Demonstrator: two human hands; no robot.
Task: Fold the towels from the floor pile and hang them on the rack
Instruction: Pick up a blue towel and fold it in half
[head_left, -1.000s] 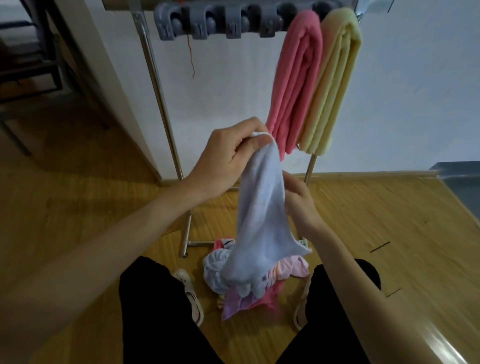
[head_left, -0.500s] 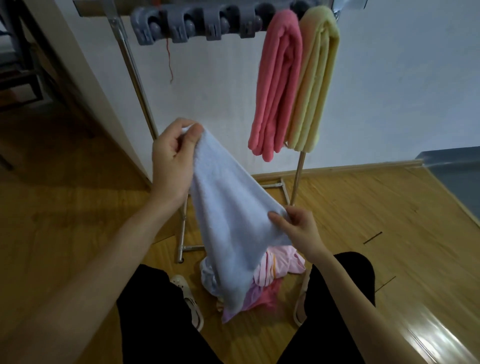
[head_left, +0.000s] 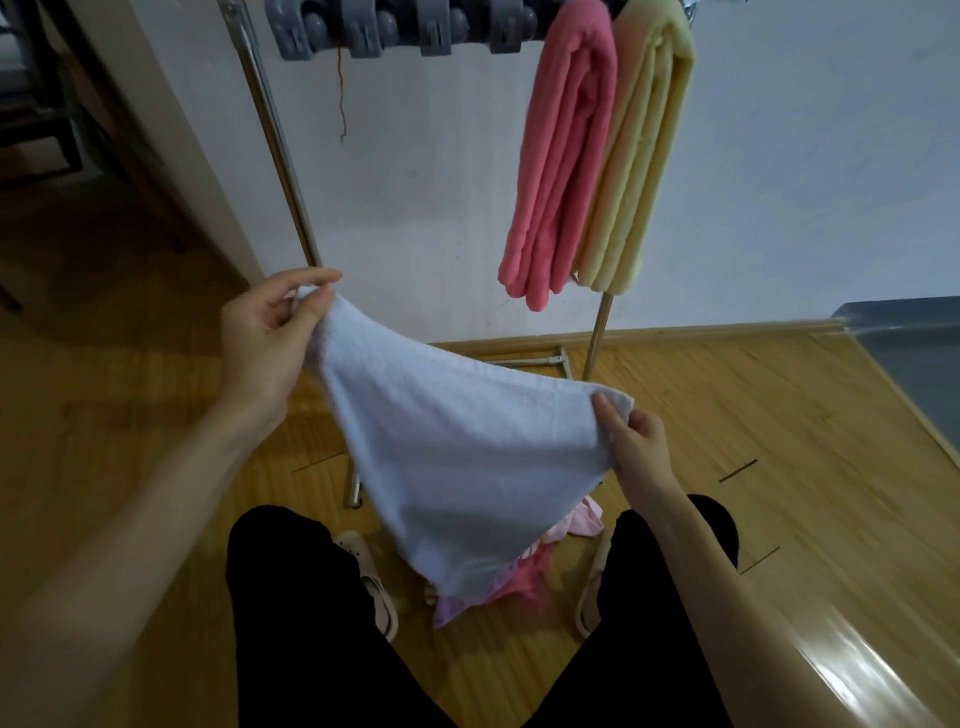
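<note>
Left hand (head_left: 265, 343) and right hand (head_left: 631, 444) each pinch a top corner of the pale blue towel (head_left: 457, 457), held above the floor pile (head_left: 498, 582); judged light, limp, best gripped at corners.

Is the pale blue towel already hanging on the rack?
No, both hands, left hand and right hand, hold the pale blue towel spread out below the rack.
</note>
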